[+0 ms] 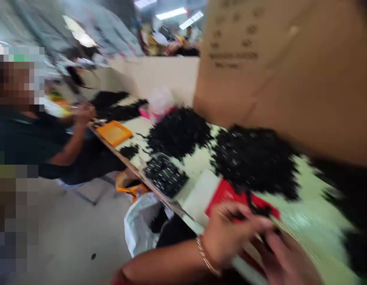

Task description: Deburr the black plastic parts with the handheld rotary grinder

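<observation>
A large cardboard box (pixel 284 67) fills the upper right, standing on or just behind the table (pixel 201 166), which runs diagonally from mid-left to lower right with a pale top. A co-worker (pixel 37 138) in a dark top sits at the far left, one hand (pixel 82 113) raised at the table edge. On the table lie two big heaps of small black parts: one heap (pixel 254 158) near the centre right, a second heap (pixel 179 132) beyond it, with more dark heaps (pixel 118 105) farther back. A clear tray (pixel 165 176) holding black parts sits at the near edge, just beside the second heap. A red card (pixel 227 196) lies under the near side of the first heap. An orange tray (pixel 114 132) lies farther along the edge. A white bag (pixel 138 225) hangs below the table. The left hand (pixel 231 233), a bracelet (pixel 205 257) on its wrist, is over the red card, fingers curled around small black parts; the picture is blurred, so the grip is not sure. The right hand (pixel 286 259) is just beside it, touching or nearly so; whether it is open or closed cannot be told.
</observation>
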`<state>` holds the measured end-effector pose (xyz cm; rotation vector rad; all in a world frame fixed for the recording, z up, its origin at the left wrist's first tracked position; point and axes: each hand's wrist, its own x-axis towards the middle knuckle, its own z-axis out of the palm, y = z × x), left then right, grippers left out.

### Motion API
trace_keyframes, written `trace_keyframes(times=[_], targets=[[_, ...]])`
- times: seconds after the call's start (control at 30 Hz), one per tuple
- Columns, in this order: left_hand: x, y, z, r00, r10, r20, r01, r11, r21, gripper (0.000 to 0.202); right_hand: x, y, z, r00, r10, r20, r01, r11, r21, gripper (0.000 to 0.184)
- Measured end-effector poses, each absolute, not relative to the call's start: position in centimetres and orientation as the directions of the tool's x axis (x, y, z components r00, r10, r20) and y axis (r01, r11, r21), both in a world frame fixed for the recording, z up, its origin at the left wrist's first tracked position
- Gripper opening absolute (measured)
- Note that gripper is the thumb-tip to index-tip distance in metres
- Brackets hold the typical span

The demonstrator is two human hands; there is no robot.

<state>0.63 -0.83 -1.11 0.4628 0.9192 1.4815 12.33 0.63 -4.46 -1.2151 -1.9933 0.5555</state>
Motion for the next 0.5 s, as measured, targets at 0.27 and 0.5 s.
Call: trace_keyframes(times=[0.27,0.5], targets=[[2.0,-2.7,-4.7,-0.134,0.92,-0.368,-0.568,0.233,0.789,0.025,12.0,-3.6,-7.2,-0.018,0.952,-0.305,-0.436,-0.282,-0.855,0.033],[2.7,-3.2,-4.6,0.022,0.936,-0.351,-0.502,0.314,0.806,0.014,13.5,-4.2,-7.7,-0.006,0.947,-0.322,-0.508,-0.28,-0.814,0.033]])
